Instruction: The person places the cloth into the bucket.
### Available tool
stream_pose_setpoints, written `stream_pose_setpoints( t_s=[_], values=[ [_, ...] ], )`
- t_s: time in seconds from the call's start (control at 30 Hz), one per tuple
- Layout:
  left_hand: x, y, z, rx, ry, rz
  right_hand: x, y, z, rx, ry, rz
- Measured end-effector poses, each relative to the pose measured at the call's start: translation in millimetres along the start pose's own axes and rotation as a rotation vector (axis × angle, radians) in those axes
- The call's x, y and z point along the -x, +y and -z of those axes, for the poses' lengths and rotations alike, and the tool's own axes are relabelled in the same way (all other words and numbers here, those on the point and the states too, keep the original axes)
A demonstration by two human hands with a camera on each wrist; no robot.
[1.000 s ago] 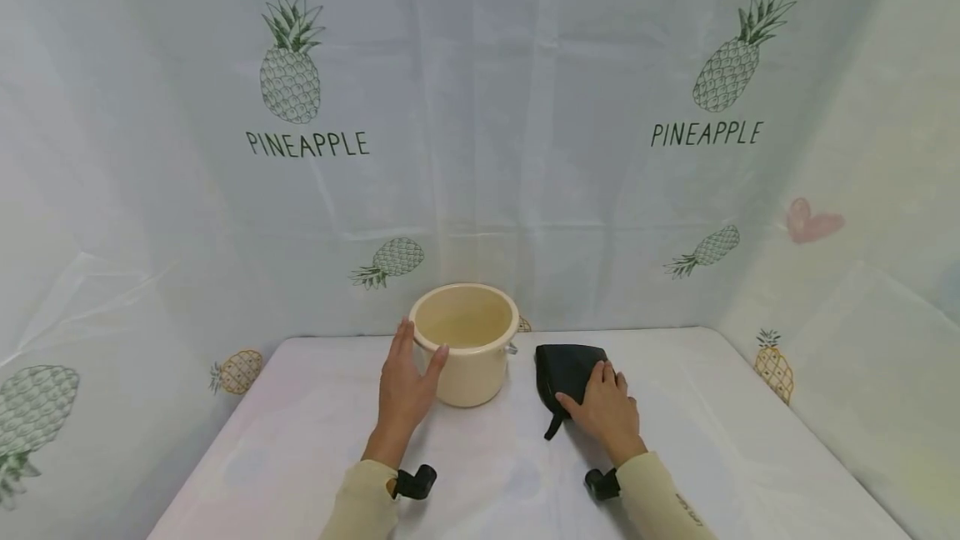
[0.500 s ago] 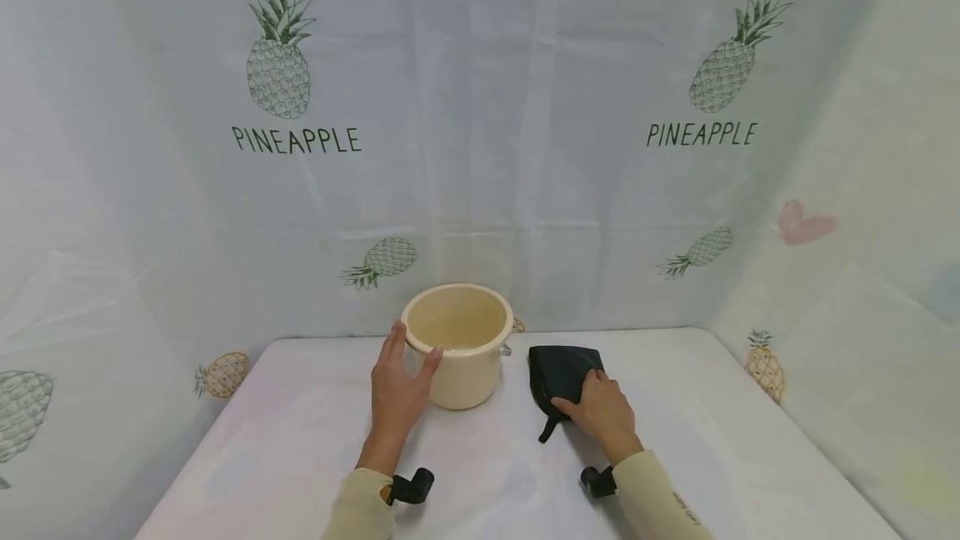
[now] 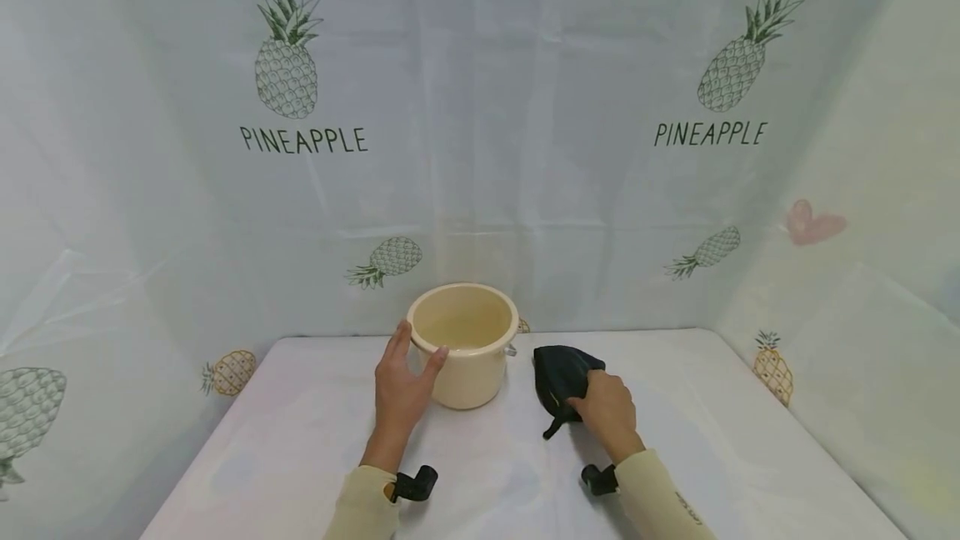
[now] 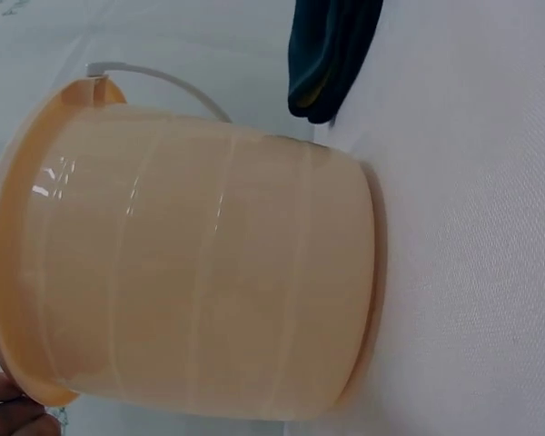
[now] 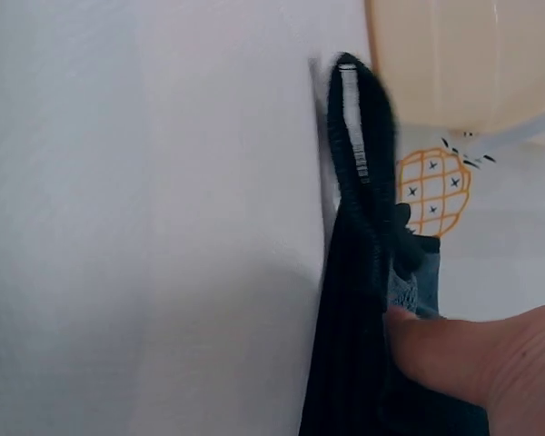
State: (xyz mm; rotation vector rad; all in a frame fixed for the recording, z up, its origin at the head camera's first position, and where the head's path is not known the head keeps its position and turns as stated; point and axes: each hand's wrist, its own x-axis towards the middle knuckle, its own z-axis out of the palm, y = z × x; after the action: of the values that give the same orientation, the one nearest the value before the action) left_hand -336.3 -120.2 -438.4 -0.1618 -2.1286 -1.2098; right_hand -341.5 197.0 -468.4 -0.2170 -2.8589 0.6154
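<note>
A cream plastic bucket (image 3: 471,377) stands upright at the table's far middle. My left hand (image 3: 397,402) touches its rim, fingers on the left side and thumb at the front; in the left wrist view the fingers (image 4: 16,418) reach the rim's edge. Right of the bucket lies a dark, soft fabric thing (image 3: 558,373), pouch-like, with a strap loop (image 5: 368,136) bearing a white label. My right hand (image 3: 611,415) pinches its near right part. In the right wrist view the thumb (image 5: 445,354) presses into the fabric; the other fingers are hidden. Its exact kind cannot be told.
A white cloth covers the table (image 3: 480,482). Behind it hangs a pineapple-print curtain (image 3: 480,107), close to the bucket's back. The bucket's pale handle (image 4: 163,77) shows on the side facing the dark fabric thing.
My right fingers have curled and gathered the dark fabric, which now bunches up and opens slightly at its near left edge. The left hand and bucket have hardly moved.
</note>
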Motion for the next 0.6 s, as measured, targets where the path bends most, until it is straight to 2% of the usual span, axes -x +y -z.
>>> stream_pose_setpoints(
  t_s=[0.27,0.6],
  values=[
    [0.2,1.6,-0.5,-0.014,-0.018,0.026,-0.4,3.9,-0.3,-0.050,0.050,0.001],
    [-0.2,0.3,1.2,-0.025,-0.013,0.024,0.3,6.5,1.1,-0.124,0.140,0.008]
  ],
)
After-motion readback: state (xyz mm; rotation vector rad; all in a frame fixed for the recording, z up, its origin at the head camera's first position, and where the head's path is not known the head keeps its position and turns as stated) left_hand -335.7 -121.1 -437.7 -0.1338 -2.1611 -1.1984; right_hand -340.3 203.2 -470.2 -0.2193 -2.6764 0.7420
